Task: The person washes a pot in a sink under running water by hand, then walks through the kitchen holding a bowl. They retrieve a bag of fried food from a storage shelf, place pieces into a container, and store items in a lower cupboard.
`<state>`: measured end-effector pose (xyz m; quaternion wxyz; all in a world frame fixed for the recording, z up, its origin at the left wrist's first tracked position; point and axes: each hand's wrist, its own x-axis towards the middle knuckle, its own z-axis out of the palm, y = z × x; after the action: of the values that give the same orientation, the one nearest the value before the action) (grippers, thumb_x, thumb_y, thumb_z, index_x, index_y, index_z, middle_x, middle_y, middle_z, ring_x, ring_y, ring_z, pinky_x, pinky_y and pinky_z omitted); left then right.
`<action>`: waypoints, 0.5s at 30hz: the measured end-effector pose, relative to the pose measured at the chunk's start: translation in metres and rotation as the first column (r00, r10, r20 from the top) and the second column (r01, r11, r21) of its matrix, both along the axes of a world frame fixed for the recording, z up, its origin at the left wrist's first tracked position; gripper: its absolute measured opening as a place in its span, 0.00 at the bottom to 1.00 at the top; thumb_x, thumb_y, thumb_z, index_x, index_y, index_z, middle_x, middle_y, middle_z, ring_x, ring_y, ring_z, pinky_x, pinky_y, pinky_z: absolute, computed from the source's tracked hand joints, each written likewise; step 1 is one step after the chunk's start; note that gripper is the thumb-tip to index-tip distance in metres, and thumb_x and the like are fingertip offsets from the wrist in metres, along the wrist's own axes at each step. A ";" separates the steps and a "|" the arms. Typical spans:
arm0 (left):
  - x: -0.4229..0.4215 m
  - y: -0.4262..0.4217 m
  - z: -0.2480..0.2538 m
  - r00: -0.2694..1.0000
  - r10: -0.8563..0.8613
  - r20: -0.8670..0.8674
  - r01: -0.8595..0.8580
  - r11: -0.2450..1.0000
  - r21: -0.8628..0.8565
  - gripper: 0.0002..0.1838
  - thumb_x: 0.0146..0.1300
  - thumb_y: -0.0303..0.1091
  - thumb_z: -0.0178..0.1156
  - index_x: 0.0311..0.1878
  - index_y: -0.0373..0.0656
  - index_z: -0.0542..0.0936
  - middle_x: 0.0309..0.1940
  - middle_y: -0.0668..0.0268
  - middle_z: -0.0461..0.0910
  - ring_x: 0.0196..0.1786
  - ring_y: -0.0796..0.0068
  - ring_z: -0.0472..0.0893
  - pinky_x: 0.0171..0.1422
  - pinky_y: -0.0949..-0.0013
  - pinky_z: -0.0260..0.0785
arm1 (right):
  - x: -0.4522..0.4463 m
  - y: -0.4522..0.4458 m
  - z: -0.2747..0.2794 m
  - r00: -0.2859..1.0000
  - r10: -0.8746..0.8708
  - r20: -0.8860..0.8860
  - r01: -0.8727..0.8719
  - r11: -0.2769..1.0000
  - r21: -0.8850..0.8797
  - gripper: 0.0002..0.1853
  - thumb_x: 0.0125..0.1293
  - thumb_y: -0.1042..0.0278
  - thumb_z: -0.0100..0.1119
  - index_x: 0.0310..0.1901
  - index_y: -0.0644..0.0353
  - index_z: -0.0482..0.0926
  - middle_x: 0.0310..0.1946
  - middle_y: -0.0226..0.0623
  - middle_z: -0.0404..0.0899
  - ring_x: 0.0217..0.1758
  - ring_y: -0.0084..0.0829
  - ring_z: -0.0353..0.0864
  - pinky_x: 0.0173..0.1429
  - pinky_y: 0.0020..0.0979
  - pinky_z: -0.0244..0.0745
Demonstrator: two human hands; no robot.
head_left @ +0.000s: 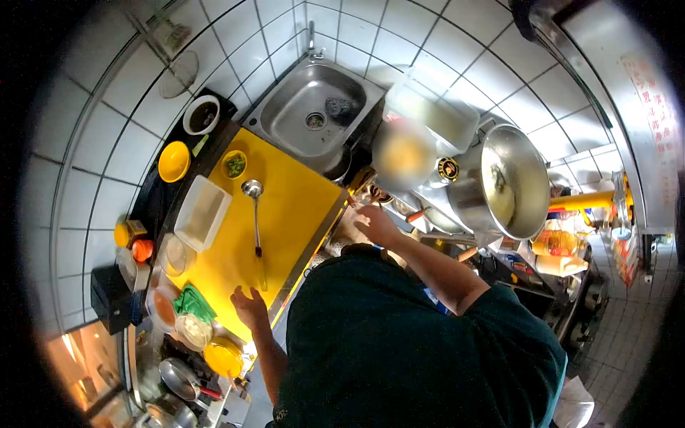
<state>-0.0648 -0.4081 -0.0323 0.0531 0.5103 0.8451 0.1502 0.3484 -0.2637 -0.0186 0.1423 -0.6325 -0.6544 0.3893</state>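
Note:
My left hand (250, 308) hovers at the near edge of a yellow work board (300, 214), fingers apart and holding nothing I can see. Just beyond its fingertips ends the handle of a metal ladle (256, 210), which lies on the board with its bowl toward the sink. My right hand (376, 225) is beside the board's right edge, fingers stretched out and apparently holding nothing. A small yellow bowl of chopped greens (234, 165) stands near the ladle's bowl. Left of the ladle is a white rectangular tub (203, 213).
A steel sink (285, 107) lies behind the board. To the right stand a large steel pot (464, 192) and a translucent bin (457, 118). Along the left are a yellow bowl (174, 161), a white bowl (201, 115), a green cloth (194, 304) and a frying pan (178, 379).

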 end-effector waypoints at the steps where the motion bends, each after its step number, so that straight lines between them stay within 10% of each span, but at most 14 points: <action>1: 0.006 0.004 0.001 0.999 -0.036 0.002 0.036 0.999 0.001 0.21 0.63 0.35 0.65 0.55 0.33 0.78 0.50 0.42 0.79 0.51 0.40 0.80 0.55 0.47 0.76 | 0.012 -0.008 0.000 0.996 -0.086 0.002 0.085 0.993 -0.084 0.27 0.68 0.52 0.64 0.62 0.63 0.78 0.63 0.53 0.76 0.66 0.48 0.77 0.69 0.45 0.73; 10: 0.041 0.032 0.016 0.957 -0.283 0.055 0.277 0.955 0.105 0.17 0.63 0.30 0.64 0.53 0.34 0.78 0.46 0.45 0.78 0.46 0.41 0.80 0.50 0.48 0.77 | 0.103 -0.026 -0.011 0.883 -0.454 0.120 0.414 0.874 0.255 0.17 0.69 0.61 0.65 0.54 0.64 0.81 0.40 0.46 0.87 0.41 0.36 0.89 0.47 0.39 0.83; 15: 0.059 0.042 0.024 0.936 -0.327 0.131 0.308 0.940 0.145 0.15 0.64 0.29 0.63 0.52 0.33 0.78 0.45 0.46 0.78 0.41 0.46 0.81 0.42 0.53 0.78 | 0.108 -0.008 -0.007 0.811 -0.583 -0.046 0.584 0.804 0.113 0.14 0.67 0.62 0.64 0.49 0.62 0.83 0.43 0.50 0.86 0.40 0.45 0.89 0.49 0.42 0.83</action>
<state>-0.0054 -0.3659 -0.0081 0.1100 0.6294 0.7341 0.2297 0.4565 -0.2714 -0.0253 0.2960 -0.7912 -0.4504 0.2889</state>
